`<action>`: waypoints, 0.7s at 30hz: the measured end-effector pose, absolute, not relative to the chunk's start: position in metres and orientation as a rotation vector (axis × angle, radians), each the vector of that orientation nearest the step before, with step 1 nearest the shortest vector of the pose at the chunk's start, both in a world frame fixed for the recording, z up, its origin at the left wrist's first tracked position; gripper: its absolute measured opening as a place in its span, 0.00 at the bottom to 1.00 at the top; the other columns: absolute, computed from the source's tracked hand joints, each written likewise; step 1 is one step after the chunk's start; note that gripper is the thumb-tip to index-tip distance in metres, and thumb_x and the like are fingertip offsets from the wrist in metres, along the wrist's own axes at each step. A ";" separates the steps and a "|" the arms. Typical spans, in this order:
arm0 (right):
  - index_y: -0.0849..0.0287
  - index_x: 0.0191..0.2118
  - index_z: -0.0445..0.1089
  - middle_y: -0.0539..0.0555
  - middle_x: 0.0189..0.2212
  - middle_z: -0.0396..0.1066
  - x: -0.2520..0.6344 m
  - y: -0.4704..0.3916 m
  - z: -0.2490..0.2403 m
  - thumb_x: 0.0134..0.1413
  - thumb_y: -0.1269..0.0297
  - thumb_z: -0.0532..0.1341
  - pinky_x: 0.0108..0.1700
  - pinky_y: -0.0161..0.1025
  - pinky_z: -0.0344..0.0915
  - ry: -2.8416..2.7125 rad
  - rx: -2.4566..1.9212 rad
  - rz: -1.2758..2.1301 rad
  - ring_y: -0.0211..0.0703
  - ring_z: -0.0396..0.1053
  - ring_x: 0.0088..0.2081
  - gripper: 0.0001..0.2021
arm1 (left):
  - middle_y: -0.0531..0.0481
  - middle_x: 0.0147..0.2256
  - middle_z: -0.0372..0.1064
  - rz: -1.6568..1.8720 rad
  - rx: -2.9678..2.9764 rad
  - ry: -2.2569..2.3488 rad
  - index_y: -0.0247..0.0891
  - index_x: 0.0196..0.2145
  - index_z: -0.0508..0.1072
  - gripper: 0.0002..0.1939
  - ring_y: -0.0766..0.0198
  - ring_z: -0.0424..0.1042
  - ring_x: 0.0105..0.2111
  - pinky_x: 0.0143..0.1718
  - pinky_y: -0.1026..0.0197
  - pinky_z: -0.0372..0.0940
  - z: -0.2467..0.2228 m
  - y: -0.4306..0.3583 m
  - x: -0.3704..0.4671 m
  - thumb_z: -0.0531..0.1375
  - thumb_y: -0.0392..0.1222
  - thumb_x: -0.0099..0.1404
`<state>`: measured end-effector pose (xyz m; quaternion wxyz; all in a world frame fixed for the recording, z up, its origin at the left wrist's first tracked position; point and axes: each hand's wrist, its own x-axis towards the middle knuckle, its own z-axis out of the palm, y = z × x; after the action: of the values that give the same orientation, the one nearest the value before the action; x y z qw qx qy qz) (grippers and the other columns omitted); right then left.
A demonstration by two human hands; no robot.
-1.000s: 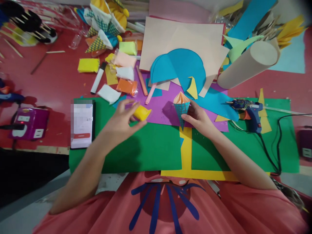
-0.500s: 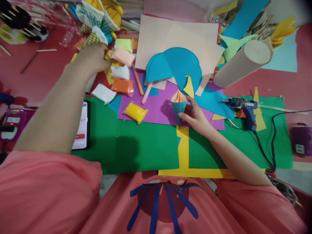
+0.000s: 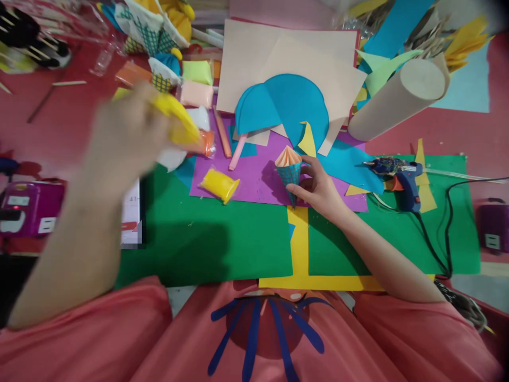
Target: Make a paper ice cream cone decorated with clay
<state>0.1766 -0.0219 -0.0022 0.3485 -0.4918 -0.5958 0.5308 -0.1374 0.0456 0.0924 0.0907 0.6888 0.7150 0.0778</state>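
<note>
In the head view my right hand (image 3: 318, 185) is closed around a small paper ice-cream cone (image 3: 288, 172). The cone is blue with a grid pattern, topped by a pleated peach swirl, and points down over the purple sheet (image 3: 258, 185). On the left my left hand (image 3: 131, 127) is smeared by motion. It grips a long, curved yellow piece (image 3: 178, 119), too blurred to tell its kind. Beneath and beside that hand lie small clay packets: lime (image 3: 198, 72), pale pink (image 3: 196, 94), and a partly covered orange one (image 3: 207, 143). A yellow packet (image 3: 219, 184) rests nearer to me.
Green sheets (image 3: 175, 254) cover the front of the table. A glue gun (image 3: 405, 180) with its cord lies at right, near a rolled paper tube (image 3: 397, 101). Blue paper circles (image 3: 298, 106) lie on beige sheets (image 3: 254, 53). A phone (image 3: 131, 217) is partly behind my left forearm.
My left hand has drawn back from the packets toward me and to the left, now carrying the yellow piece. My right hand still holds the cone in nearly the same spot.
</note>
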 end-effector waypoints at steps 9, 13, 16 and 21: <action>0.52 0.53 0.59 0.57 0.48 0.68 0.170 -0.024 -0.002 0.46 0.55 0.71 0.19 0.36 0.69 -1.356 -1.378 1.469 0.34 0.69 0.21 0.30 | 0.46 0.35 0.74 -0.017 1.915 1.711 0.42 0.41 0.68 0.14 0.51 0.74 0.33 0.31 0.57 0.64 0.049 -0.037 -0.086 0.48 0.45 0.62; 0.54 0.58 0.58 0.57 0.42 0.69 0.165 -0.024 -0.004 0.46 0.51 0.70 0.21 0.39 0.73 -1.311 -1.392 1.522 0.40 0.72 0.26 0.36 | 0.50 0.27 0.67 0.283 1.792 1.913 0.44 0.31 0.62 0.02 0.56 0.69 0.29 0.30 0.58 0.60 0.047 -0.018 -0.109 0.52 0.42 0.60; 0.54 0.62 0.54 0.55 0.37 0.68 0.159 -0.020 -0.005 0.48 0.53 0.68 0.23 0.41 0.74 -1.303 -1.381 1.587 0.41 0.72 0.26 0.37 | 0.54 0.24 0.65 0.561 1.548 1.834 0.44 0.33 0.62 0.03 0.62 0.67 0.25 0.28 0.61 0.60 0.047 -0.010 -0.108 0.53 0.39 0.59; 0.52 0.60 0.54 0.59 0.49 0.66 0.145 0.000 -0.012 0.48 0.56 0.68 0.28 0.43 0.76 -1.260 -1.320 1.563 0.38 0.71 0.28 0.35 | 0.58 0.16 0.62 0.602 1.206 1.434 0.39 0.34 0.66 0.06 0.68 0.64 0.16 0.20 0.67 0.59 0.045 -0.006 -0.073 0.54 0.36 0.56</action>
<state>0.1453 -0.0001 -0.0122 0.3612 -0.5122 -0.4891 0.6066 -0.0730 -0.0057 0.0449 0.5535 0.5104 0.6068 0.2547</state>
